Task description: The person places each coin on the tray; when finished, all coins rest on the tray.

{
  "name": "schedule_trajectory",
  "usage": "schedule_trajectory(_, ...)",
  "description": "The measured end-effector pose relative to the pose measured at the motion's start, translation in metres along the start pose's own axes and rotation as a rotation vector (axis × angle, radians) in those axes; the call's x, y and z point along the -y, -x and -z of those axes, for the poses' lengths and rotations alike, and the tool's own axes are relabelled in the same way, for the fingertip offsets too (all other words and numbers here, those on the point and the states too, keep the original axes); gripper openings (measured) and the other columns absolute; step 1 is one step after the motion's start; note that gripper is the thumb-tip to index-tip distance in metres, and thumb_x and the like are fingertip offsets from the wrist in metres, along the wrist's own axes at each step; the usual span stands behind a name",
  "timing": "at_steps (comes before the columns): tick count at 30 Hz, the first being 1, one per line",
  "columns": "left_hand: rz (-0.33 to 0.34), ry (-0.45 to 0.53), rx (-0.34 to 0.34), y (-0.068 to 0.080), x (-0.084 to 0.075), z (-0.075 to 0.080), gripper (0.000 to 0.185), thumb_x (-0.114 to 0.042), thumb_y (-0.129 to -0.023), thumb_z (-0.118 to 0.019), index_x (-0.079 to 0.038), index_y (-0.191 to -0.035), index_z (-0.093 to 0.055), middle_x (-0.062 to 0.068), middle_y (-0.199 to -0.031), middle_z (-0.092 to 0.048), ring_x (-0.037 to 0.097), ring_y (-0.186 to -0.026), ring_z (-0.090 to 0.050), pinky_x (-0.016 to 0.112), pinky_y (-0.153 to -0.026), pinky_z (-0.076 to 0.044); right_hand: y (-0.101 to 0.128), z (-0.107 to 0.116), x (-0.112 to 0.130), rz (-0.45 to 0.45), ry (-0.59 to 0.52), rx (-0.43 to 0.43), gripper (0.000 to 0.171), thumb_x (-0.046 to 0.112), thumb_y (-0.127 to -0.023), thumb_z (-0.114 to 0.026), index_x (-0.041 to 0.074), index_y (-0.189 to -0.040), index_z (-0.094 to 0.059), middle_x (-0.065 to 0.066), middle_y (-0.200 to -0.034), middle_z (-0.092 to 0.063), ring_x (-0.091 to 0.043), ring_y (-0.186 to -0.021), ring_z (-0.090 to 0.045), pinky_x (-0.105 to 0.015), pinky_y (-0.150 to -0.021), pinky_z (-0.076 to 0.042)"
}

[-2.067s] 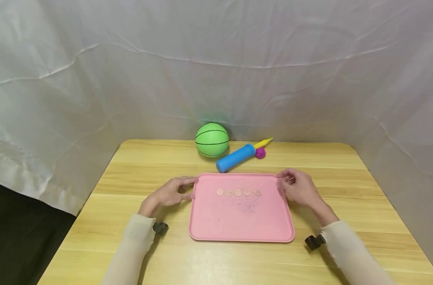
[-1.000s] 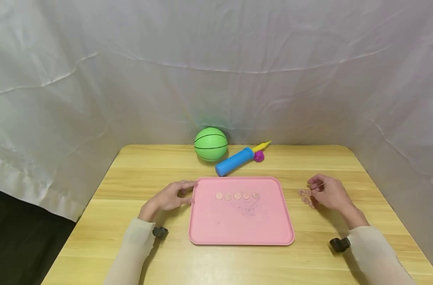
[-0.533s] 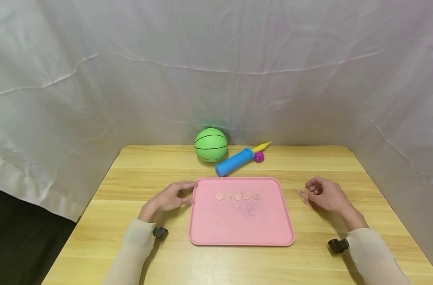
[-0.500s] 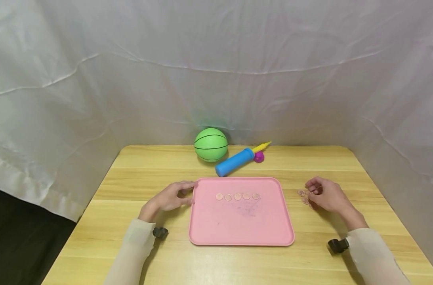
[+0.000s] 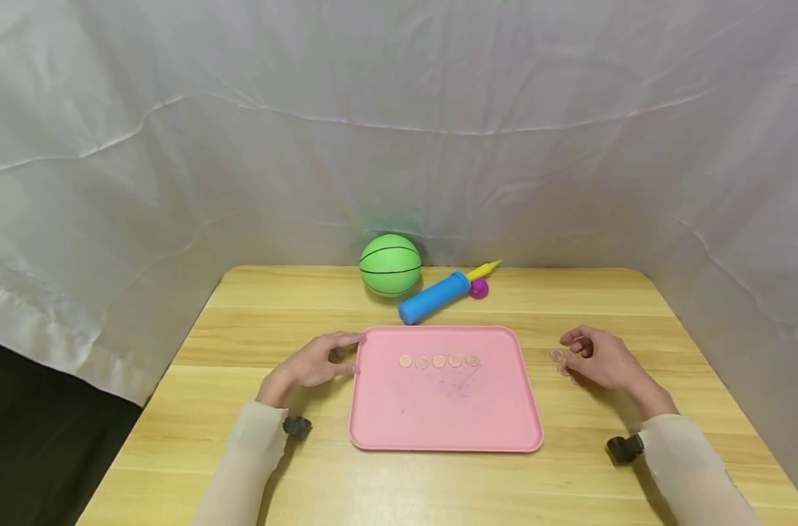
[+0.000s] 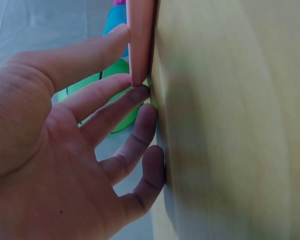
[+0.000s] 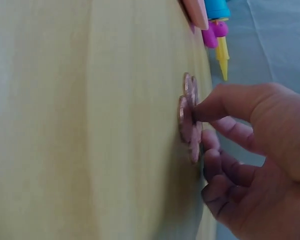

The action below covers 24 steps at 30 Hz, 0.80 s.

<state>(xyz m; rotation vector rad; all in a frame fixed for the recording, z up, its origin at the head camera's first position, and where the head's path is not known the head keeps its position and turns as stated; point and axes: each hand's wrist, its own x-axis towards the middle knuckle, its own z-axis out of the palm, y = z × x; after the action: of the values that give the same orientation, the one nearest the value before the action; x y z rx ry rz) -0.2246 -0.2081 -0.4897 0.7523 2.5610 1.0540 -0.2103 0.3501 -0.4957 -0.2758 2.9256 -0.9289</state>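
Observation:
A pink tray (image 5: 444,438) lies mid-table with a row of several copper coins (image 5: 439,361) on it. My left hand (image 5: 346,356) rests at the tray's near-left corner. In the left wrist view its thumb and straight fingers (image 6: 110,107) touch the tray's rim (image 6: 140,40). To the right of the tray, a few loose coins (image 5: 557,356) lie on the table. My right hand (image 5: 572,351) is over them with its fingers curled. In the right wrist view the thumb and forefinger of the right hand (image 7: 202,125) pinch at one coin (image 7: 186,117) of the flat pile.
A green ball (image 5: 390,255) and a blue pump (image 5: 434,296) with a yellow nozzle sit at the back of the wooden table (image 5: 274,314), against a white cloth backdrop. The table's right edge is close beyond my right hand.
My right hand left the tray's right corner and went right to the loose coins, then closed in over them. The left hand stayed at the tray's edge.

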Motion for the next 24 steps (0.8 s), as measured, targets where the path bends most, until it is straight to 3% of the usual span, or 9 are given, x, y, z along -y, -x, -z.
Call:
schedule_trajectory(8, 0.02, 0.007, -0.002, 0.0006, -0.002, 0.0002, 0.064, -0.014, -0.102, -0.078, -0.005, -0.16, -0.054, 0.021, -0.162, -0.058, 0.037, -0.13, -0.063, 0.058, -0.116, -0.055, 0.0014, 0.0012, -0.0017, 0.033, 0.001, -0.001, 0.031, 0.008, -0.097, -0.076, 0.0, -0.126, -0.07, -0.011, -0.105, -0.074, -0.012, -0.087, -0.061, -0.021, -0.072, -0.051)
schedule_trajectory(15, -0.011, -0.003, 0.007, -0.0008, -0.0003, -0.0005, 0.063, -0.014, -0.102, -0.078, -0.002, -0.159, -0.054, 0.023, -0.162, -0.057, 0.039, -0.134, -0.063, 0.058, -0.118, -0.054, 0.0012, -0.0003, -0.0032, 0.069, 0.037, 0.002, 0.03, 0.005, -0.094, -0.078, 0.002, -0.123, -0.071, -0.007, -0.1, -0.071, -0.013, -0.088, -0.061, -0.022, -0.074, -0.052)
schedule_trajectory(24, -0.021, -0.004, -0.003, 0.0009, 0.0007, -0.0003, 0.063, -0.013, -0.102, -0.078, -0.002, -0.159, -0.055, 0.022, -0.161, -0.058, 0.039, -0.133, -0.064, 0.058, -0.116, -0.055, 0.0005, -0.0012, 0.0034, 0.091, 0.051, -0.051, 0.034, 0.002, -0.09, -0.083, 0.0, -0.122, -0.072, -0.015, -0.107, -0.072, -0.026, -0.096, -0.068, -0.028, -0.08, -0.057)
